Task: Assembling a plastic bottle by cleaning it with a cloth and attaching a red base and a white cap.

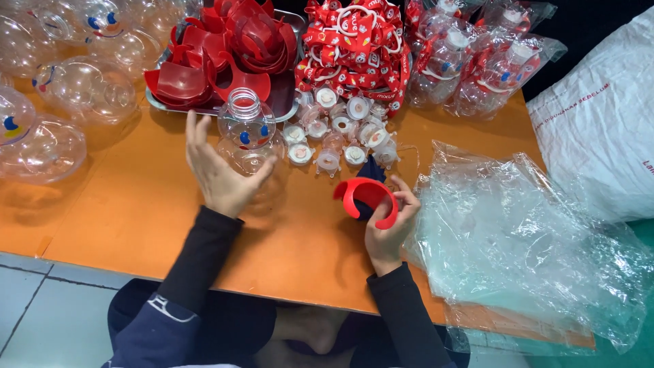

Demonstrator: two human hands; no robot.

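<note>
My left hand [221,170] cups the clear snowman-shaped bottle [246,133] standing just before the metal tray [289,109], grip spread around it, while my right hand [390,228] pinches a red collar [368,197] not yet fitted; packed bottles [477,61] lie beyond.

Bright, even light; plastic glares; slight blur.
</note>
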